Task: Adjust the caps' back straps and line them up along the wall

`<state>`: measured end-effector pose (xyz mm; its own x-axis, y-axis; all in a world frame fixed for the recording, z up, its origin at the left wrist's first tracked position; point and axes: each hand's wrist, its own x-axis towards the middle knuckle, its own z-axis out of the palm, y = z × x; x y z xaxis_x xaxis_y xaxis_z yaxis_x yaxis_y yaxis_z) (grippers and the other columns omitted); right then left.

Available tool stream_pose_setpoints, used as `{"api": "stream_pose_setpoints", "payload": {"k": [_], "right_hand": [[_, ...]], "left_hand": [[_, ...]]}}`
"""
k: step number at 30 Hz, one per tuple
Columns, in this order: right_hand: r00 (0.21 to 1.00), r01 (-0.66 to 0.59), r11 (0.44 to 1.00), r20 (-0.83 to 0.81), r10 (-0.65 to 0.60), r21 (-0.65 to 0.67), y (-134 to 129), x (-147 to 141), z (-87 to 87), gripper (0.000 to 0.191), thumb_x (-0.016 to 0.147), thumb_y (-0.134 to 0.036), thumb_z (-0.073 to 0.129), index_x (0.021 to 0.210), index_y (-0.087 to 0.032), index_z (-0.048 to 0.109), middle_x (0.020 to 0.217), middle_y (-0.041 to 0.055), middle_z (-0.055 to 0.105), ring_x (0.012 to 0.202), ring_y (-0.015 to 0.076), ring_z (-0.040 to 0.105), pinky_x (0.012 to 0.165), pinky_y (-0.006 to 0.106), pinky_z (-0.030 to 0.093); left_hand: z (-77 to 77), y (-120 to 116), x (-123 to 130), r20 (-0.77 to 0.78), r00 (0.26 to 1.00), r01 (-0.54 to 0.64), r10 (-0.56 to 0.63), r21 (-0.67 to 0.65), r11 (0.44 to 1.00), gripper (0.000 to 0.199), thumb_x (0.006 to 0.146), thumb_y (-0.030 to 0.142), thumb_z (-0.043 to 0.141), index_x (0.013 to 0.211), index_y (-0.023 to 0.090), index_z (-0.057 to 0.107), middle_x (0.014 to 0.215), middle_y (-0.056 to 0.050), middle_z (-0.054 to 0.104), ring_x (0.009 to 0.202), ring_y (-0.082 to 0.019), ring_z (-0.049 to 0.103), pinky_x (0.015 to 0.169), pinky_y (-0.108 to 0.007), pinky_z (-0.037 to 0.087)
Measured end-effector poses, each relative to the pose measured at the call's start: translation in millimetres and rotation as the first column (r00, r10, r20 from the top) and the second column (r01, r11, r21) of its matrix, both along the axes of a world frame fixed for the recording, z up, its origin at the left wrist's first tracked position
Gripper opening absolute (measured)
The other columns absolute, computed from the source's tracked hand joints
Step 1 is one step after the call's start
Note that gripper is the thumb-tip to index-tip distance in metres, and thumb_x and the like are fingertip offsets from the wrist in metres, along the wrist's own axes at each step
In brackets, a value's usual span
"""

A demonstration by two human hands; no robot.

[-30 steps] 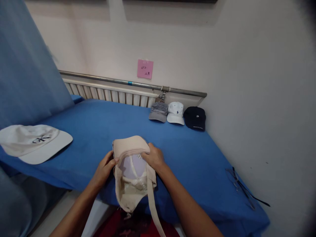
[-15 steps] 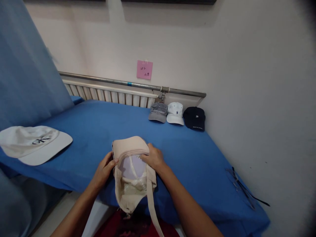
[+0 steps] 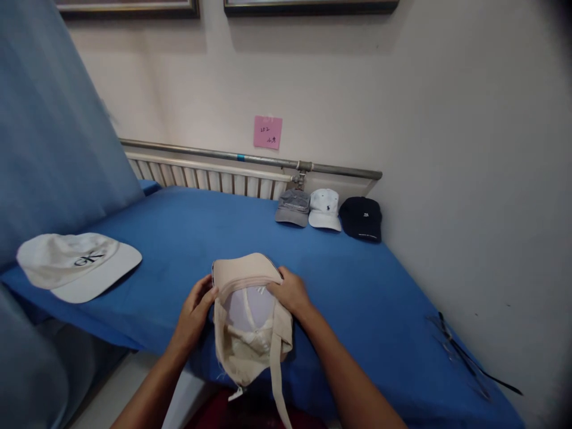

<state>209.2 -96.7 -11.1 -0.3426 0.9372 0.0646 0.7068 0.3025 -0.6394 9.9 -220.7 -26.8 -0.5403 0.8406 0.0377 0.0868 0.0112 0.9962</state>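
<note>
A beige baseball cap is held upside down over the front edge of the bed, its hollow inside facing me and its brim pointing away. My left hand grips the cap's left side where brim and crown meet. At the right side, my right hand is closed on the cap's edge, with the thumb inside. A long strap dangles from its right rear. Left of my hands lies a white cap with black letters. Along the far edge sit a grey cap, a small white cap and a black cap.
A blue sheet covers the bed. Thin-framed glasses lie near its right edge. Behind stand a radiator and a metal pipe, with a pink note above. A blue curtain hangs at left.
The view has tilted up slightly and shifted left, so everything appears lower and further right. Both hands keep hold of the beige cap in nearly the same pose.
</note>
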Motion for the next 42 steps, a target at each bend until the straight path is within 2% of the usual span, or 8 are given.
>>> {"api": "stream_pose_setpoints", "payload": {"k": [13,16,19,22,26,31,38,42], "right_hand": [[0.895,0.070,0.998,-0.441,-0.067,-0.010,-38,31,-13.9,0.027,0.084,-0.040,0.051,0.098,-0.018,0.058,0.096,0.0078,0.068,0.086,0.0197,0.063,0.078,0.032,0.049],[0.864,0.108,0.994,-0.497,-0.086,0.016,-58,46,-11.1,0.025,0.084,-0.035,0.052,0.101,-0.018,0.058,0.099,0.0097,0.066,0.093,0.0214,0.062,0.081,0.034,0.050],[0.848,-0.020,0.982,-0.517,0.116,0.187,-84,61,3.1,0.020,0.082,-0.020,0.053,0.100,-0.022,0.061,0.103,0.0076,0.066,0.097,0.0213,0.061,0.083,0.035,0.050],[0.839,-0.246,0.880,-0.364,0.403,0.407,-109,68,22.7,0.040,0.079,-0.006,0.049,0.109,-0.029,0.060,0.118,0.0058,0.062,0.113,0.0227,0.056,0.096,0.043,0.045],[0.836,-0.447,0.750,-0.071,0.544,0.487,-129,66,38.3,0.058,0.071,0.001,0.048,0.116,-0.034,0.059,0.127,0.0046,0.057,0.125,0.0274,0.046,0.102,0.052,0.039],[0.784,-0.575,0.699,0.039,0.620,0.425,-137,60,41.6,0.037,0.073,-0.002,0.053,0.094,-0.030,0.064,0.122,0.0041,0.063,0.121,0.0279,0.049,0.099,0.050,0.041],[0.708,-0.518,0.783,-0.340,0.618,0.345,-140,62,40.7,0.032,0.084,-0.005,0.050,0.105,-0.028,0.055,0.106,0.0013,0.068,0.100,0.0175,0.062,0.098,0.041,0.041],[0.666,-0.398,0.848,-0.525,0.530,0.351,-136,62,34.4,0.028,0.094,-0.015,0.043,0.112,-0.031,0.057,0.101,0.0010,0.069,0.094,0.0174,0.063,0.094,0.040,0.044]], "left_hand": [[-0.5,-12,0,0.015,1.000,0.018,-0.018,0.001,1.000,0.062,0.075,0.054,0.062,0.123,0.015,0.055,0.122,-0.015,0.063,0.113,-0.029,0.059,0.098,-0.043,0.046],[9.3,-25,1,-0.122,0.992,0.033,-0.025,0.065,0.997,0.055,0.077,0.047,0.062,0.123,0.018,0.054,0.125,-0.014,0.061,0.112,-0.029,0.059,0.095,-0.044,0.048],[24.3,-40,4,-0.490,0.868,0.176,-0.085,0.143,0.974,0.039,0.081,0.031,0.059,0.119,0.024,0.060,0.130,-0.011,0.058,0.121,-0.030,0.053,0.101,-0.046,0.043],[37.5,-50,11,-0.732,0.668,0.346,-0.137,0.142,0.928,0.038,0.082,0.020,0.053,0.118,0.028,0.063,0.133,-0.009,0.058,0.129,-0.031,0.047,0.106,-0.050,0.036],[44.5,-54,20,-0.861,0.466,0.491,-0.205,0.058,0.869,0.042,0.082,0.016,0.050,0.120,0.030,0.060,0.133,-0.006,0.058,0.133,-0.031,0.041,0.105,-0.052,0.033],[52.3,-57,26,-0.907,0.328,0.537,-0.264,-0.052,0.842,0.026,0.082,0.021,0.056,0.107,0.027,0.060,0.120,-0.005,0.066,0.126,-0.029,0.048,0.106,-0.049,0.027],[66.0,-62,34,-0.914,0.200,0.566,-0.353,-0.186,0.803,0.021,0.081,0.020,0.058,0.100,0.030,0.062,0.100,-0.001,0.072,0.103,-0.027,0.060,0.089,-0.044,0.034],[66.2,-61,30,-0.926,0.233,0.527,-0.298,-0.137,0.839,0.025,0.089,0.018,0.050,0.105,0.031,0.063,0.100,0.001,0.072,0.099,-0.024,0.063,0.086,-0.042,0.034]]}}
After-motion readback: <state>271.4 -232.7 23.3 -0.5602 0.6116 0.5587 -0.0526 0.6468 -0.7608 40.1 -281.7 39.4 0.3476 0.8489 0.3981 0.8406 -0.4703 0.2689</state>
